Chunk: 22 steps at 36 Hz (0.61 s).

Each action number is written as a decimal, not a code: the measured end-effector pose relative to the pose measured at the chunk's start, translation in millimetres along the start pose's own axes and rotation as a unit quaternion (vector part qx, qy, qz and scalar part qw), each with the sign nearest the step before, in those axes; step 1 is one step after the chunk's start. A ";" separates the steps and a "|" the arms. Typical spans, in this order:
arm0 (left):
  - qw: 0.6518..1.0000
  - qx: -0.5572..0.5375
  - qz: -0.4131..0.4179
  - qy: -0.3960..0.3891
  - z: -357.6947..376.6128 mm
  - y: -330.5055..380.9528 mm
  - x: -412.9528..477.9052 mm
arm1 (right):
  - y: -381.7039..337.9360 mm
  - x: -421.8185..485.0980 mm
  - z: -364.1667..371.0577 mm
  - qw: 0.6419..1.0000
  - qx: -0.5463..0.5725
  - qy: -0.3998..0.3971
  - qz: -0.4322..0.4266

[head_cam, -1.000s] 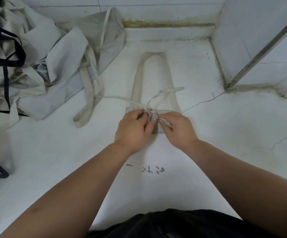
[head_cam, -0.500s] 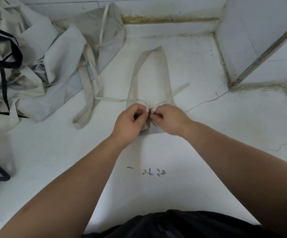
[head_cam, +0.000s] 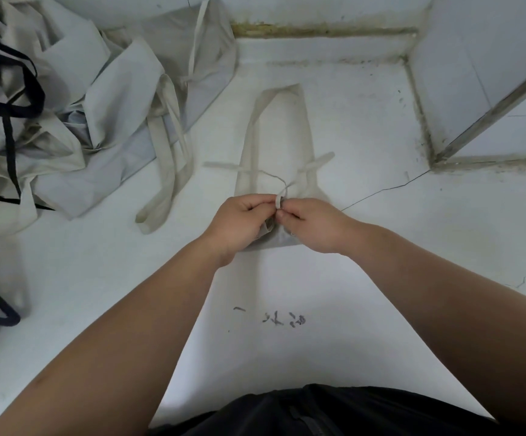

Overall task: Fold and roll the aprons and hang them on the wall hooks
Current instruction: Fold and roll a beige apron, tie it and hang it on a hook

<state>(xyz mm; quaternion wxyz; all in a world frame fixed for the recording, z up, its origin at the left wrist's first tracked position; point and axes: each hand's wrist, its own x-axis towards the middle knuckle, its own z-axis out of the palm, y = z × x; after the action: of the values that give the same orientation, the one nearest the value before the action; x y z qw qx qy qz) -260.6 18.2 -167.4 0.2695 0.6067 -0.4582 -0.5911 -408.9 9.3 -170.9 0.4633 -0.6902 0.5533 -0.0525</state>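
two hands meet at the middle of the scene over a rolled apron (head_cam: 279, 240) that lies on a white surface (head_cam: 412, 262). the left hand (head_cam: 239, 221) and the right hand (head_cam: 313, 226) both have curled fingers, each pinching the thin tie (head_cam: 282, 195) of that apron between thumb and fingertips, with the knuckles almost touching. the tie's loose ends trail off to the left and to the right on the far side of the hands. the apron's neck loop (head_cam: 279, 130) lies flat, reaching toward the far wall.

the only writing is a row of dark marks (head_cam: 283, 319) on the surface between the forearms, on the near side: a short dash and a few scribbled characters, too smeared to read.

a grimy yellow-brown joint (head_cam: 318, 29) edges the far wall. at the right a tiled wall corner (head_cam: 437, 89) juts in, with a metal strip (head_cam: 491, 105) beside it, and a thin crack (head_cam: 384, 190) runs from it toward the right hand. a heap of pale aprons (head_cam: 91, 99) with black straps (head_cam: 10, 89) fills the far left; one long strap (head_cam: 164, 171) reaches near the rolled apron without touching it. bare surface shows right of the hands and between the forearms. dark clothing (head_cam: 318, 410) crosses the near edge.
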 end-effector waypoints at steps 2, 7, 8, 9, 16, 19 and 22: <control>1.000 0.006 -0.002 -0.019 -1.5 2.7 -3.0 | -2.9 -0.4 -2.7 1.000 0.001 0.000 0.005; 1.000 -0.014 0.023 0.011 2.7 -0.1 -4.4 | -8.2 0.3 -6.8 0.999 0.028 -0.021 0.029; 0.999 -0.030 0.023 0.030 3.0 -2.0 -2.9 | -9.2 0.5 -7.9 0.997 0.055 -0.022 0.041; 0.998 -0.039 0.018 0.038 3.1 -3.0 -1.9 | -9.4 -0.2 -9.9 0.994 0.093 -0.019 0.056; 0.999 0.008 -0.004 -0.043 -12.7 0.3 -2.4 | -2.9 -3.2 -19.4 0.972 0.222 0.020 0.073; 0.998 0.028 -0.008 -0.048 -11.1 0.8 -2.1 | -5.2 -3.6 -18.2 0.976 0.204 0.032 0.075; 0.999 0.022 -0.002 -0.044 -10.8 0.2 -1.5 | -3.0 -3.8 -19.1 0.981 0.181 0.010 0.076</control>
<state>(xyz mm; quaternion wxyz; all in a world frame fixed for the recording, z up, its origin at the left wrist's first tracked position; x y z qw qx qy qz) -250.1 17.1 -164.8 0.2344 0.5872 -0.4811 -0.6073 -419.4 1.2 -156.3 0.5778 -0.5506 0.5897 -0.1231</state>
